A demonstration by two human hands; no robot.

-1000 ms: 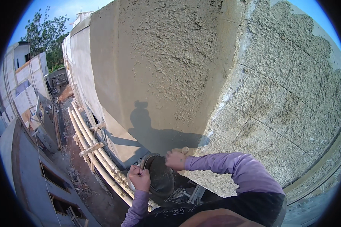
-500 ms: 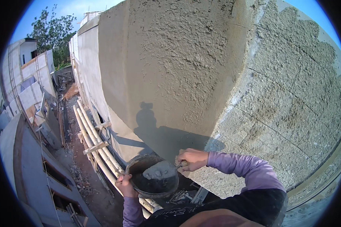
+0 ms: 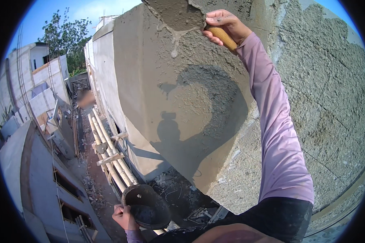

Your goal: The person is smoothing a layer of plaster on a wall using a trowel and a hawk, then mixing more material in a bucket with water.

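Note:
My right hand [image 3: 228, 26] is raised at the top of the view, its fingers wrapped round the wooden handle of a trowel [image 3: 178, 15]. Wet grey mortar coats the blade and drips from its lower edge, in front of the freshly plastered wall [image 3: 129, 77]. Part of the blade lies beyond the upper edge of the picture. Low down, my left hand [image 3: 125, 216] grips the rim of a dark bucket [image 3: 150, 193], which tilts with its mouth toward me. A small pale blob clings inside it; the bottom is in shadow.
Bamboo poles [image 3: 113, 162] with wooden crosspieces run along the wall's base at left. Rough, unsmoothed mortar covers the wall face [image 3: 316, 93] on the right. Below lies a rubble-strewn alley [image 3: 91, 184], with a building [image 3: 40, 178] on its far side.
My right hand has swung up from the bucket to the upper wall, carrying the mortar-covered trowel. The bucket has dropped slightly and tipped in my left hand.

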